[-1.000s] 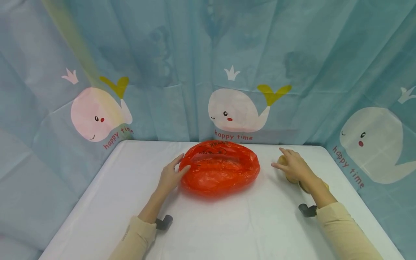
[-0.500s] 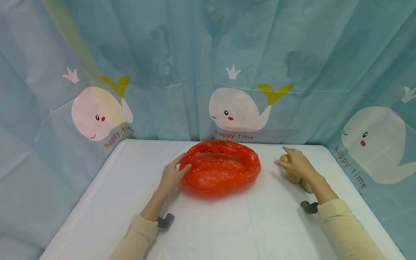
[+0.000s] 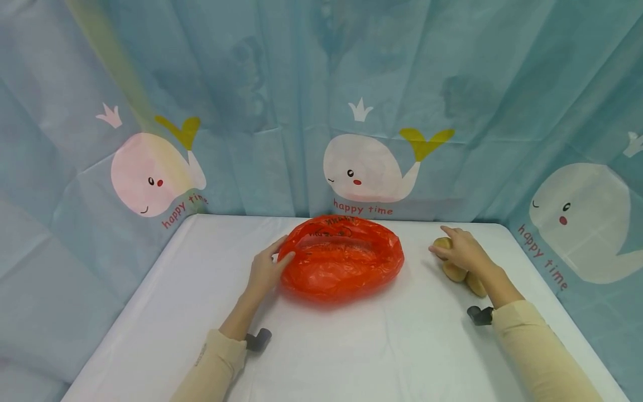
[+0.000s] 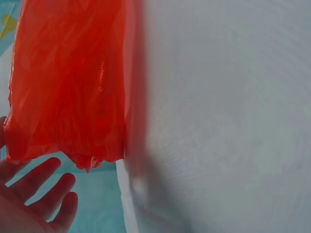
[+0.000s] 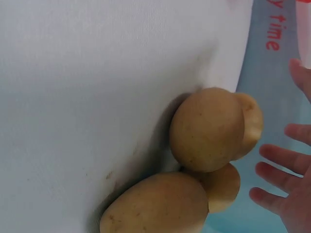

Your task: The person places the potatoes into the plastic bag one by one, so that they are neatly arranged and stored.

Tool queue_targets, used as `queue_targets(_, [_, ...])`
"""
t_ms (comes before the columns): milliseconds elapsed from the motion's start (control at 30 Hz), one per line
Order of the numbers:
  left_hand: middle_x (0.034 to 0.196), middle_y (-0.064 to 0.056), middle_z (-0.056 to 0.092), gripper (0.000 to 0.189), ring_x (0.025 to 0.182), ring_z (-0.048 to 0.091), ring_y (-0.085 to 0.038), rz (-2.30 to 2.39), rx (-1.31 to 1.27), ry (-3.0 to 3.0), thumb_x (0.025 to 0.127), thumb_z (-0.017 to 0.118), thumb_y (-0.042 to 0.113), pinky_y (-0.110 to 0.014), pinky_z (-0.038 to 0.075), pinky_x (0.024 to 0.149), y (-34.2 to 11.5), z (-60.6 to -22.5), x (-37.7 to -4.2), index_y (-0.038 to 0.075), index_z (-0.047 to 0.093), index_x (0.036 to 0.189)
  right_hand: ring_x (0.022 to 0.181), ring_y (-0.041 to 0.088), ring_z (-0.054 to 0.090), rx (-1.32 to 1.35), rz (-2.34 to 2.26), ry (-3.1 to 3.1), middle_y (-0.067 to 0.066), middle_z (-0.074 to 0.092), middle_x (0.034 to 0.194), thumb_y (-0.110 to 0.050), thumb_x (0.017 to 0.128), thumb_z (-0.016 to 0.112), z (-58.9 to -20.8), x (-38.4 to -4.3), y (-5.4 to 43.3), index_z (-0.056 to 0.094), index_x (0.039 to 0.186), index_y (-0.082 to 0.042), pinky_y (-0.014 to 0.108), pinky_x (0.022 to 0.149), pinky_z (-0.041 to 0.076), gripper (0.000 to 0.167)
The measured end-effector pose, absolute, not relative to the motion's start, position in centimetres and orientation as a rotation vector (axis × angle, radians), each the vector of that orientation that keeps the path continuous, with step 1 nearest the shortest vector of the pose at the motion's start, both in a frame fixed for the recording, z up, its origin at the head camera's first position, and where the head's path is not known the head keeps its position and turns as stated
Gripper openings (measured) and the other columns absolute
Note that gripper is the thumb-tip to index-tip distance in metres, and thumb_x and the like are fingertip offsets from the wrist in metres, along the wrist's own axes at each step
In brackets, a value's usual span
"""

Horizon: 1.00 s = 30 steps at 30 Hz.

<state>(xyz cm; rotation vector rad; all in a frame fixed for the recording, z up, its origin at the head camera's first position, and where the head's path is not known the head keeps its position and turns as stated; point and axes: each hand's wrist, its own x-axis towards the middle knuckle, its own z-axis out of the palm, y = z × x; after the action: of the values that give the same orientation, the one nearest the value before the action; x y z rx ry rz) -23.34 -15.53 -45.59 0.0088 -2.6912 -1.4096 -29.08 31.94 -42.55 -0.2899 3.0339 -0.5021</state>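
Note:
A red plastic bag (image 3: 341, 273) with dark print lies on the table, its mouth spread wide. At its left edge is my left hand (image 3: 263, 271), fingers apart and thumb against the rim. In the left wrist view those spread fingers (image 4: 51, 194) lie by the bag's crumpled end; the thumb is mostly cut off. Several potatoes sit in a cluster to the right, among them a rounded potato (image 5: 206, 128) and a longer potato (image 5: 155, 204). Over them hovers my right hand (image 3: 464, 250), fingers stretched out, holding nothing; the right wrist view shows it apart from the potatoes.
A white cloth covers the table (image 3: 341, 352). Behind and beside it hangs a blue curtain (image 3: 281, 156) printed with whales. A small dark camera sits on each wrist, the right camera (image 3: 479, 315) and the left camera (image 3: 258, 339).
My right hand has shifted slightly right above the potatoes, and more of them shows beneath it. The left hand and the bag look nearly the same.

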Motion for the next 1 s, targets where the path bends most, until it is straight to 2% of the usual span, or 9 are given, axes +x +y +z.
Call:
queue_targets(267, [0.134, -0.011, 0.061, 0.056, 0.122, 0.056, -0.029, -1.412, -0.012, -2.667, 0.094, 0.063, 0.033, -0.046, 0.053, 0.1, -15.4, -45.6, -23.3, 0.019, 0.047, 0.146, 0.124, 0.056, 0.041, -0.283, -0.452, 3.032, 0.04, 0.045, 0.135, -0.045, 0.092, 0.063, -43.0, -29.6, 32.3, 0.037, 0.143, 0.011, 0.069, 0.103, 0.036, 0.08])
queue_targets(600, [0.128, -0.01, 0.064, 0.052, 0.117, 0.058, -0.027, -1.393, -0.013, -2.64, 0.095, 0.063, 0.032, -0.045, 0.054, 0.098, -15.3, -45.7, -23.5, 0.022, 0.049, 0.144, 0.117, 0.054, 0.047, -0.302, -0.409, 3.018, 0.039, 0.051, 0.129, -0.038, 0.091, 0.064, -43.4, -30.1, 32.6, 0.041, 0.139, 0.011, 0.068, 0.098, 0.041, 0.073])
queue_targets(700, [0.126, -0.009, 0.065, 0.05, 0.115, 0.059, -0.027, -1.389, -0.014, -2.633, 0.095, 0.063, 0.031, -0.044, 0.055, 0.097, -15.3, -45.6, -23.6, 0.023, 0.05, 0.143, 0.113, 0.051, 0.05, -0.295, -0.403, 3.01, 0.037, 0.054, 0.125, -0.036, 0.091, 0.065, -43.4, -30.2, 32.6, 0.043, 0.138, 0.011, 0.066, 0.096, 0.043, 0.07])
queue_targets(900, [0.125, -0.008, 0.066, 0.048, 0.112, 0.06, -0.026, -1.379, -0.016, -2.623, 0.095, 0.063, 0.028, -0.043, 0.057, 0.094, -15.2, -45.6, -23.6, 0.022, 0.053, 0.141, 0.093, 0.037, 0.056, -0.297, -0.39, 3.0, 0.028, 0.064, 0.108, -0.03, 0.088, 0.068, -43.3, -30.5, 32.7, 0.05, 0.132, 0.012, 0.054, 0.08, 0.048, 0.064])
queue_targets(1000, [0.124, -0.009, 0.067, 0.047, 0.111, 0.06, -0.025, -1.347, 0.005, -2.632, 0.095, 0.063, 0.028, -0.042, 0.057, 0.094, -15.1, -45.7, -23.6, 0.021, 0.054, 0.141, 0.095, 0.04, 0.056, -0.293, -0.378, 2.999, 0.028, 0.064, 0.11, -0.028, 0.087, 0.068, -43.5, -30.5, 32.8, 0.05, 0.132, 0.012, 0.056, 0.081, 0.048, 0.063])
